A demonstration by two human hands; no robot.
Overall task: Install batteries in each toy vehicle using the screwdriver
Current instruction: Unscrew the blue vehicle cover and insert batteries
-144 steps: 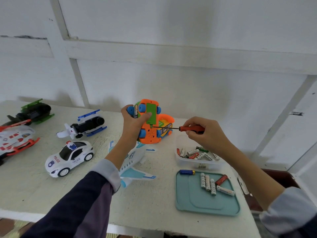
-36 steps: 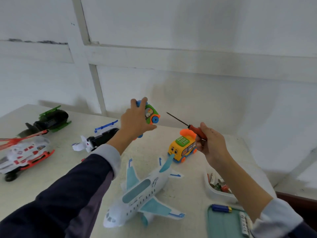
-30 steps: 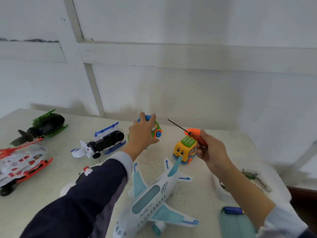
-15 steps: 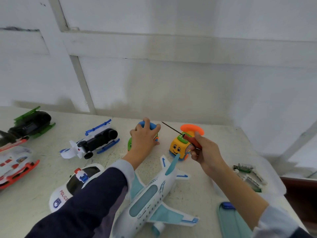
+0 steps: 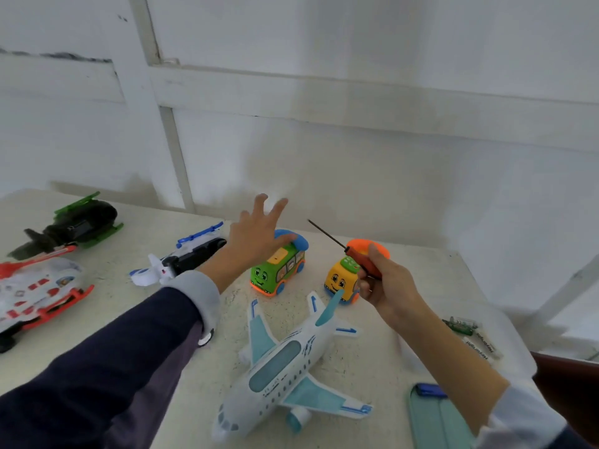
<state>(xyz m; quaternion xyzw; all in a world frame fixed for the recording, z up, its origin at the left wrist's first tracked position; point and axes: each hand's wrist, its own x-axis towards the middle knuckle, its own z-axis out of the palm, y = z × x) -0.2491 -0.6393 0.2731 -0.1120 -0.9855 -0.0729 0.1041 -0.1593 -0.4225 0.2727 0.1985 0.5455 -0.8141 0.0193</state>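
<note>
A green toy bus (image 5: pixel 278 270) with a blue handset on its roof stands upright on the table near the back. My left hand (image 5: pixel 256 234) hovers just above and behind it with fingers spread, holding nothing. A yellow toy bus (image 5: pixel 340 280) with an orange handset stands to its right. My right hand (image 5: pixel 385 283) grips the red-handled screwdriver (image 5: pixel 343 249), its dark shaft pointing up and left. A white and teal toy airplane (image 5: pixel 285 361) lies in front of both buses.
Left of the buses lie a blue-white jet (image 5: pixel 181 257), a black-green helicopter (image 5: pixel 74 225) and a red-white helicopter (image 5: pixel 35 290). A clear tub of batteries (image 5: pixel 470 332) sits at the right, with a teal tray (image 5: pixel 434 419) in front. A white wall stands behind the table.
My left hand set the green bus down upright beside the yellow bus and let go, its fingers now spread above it. My right hand keeps the screwdriver raised.
</note>
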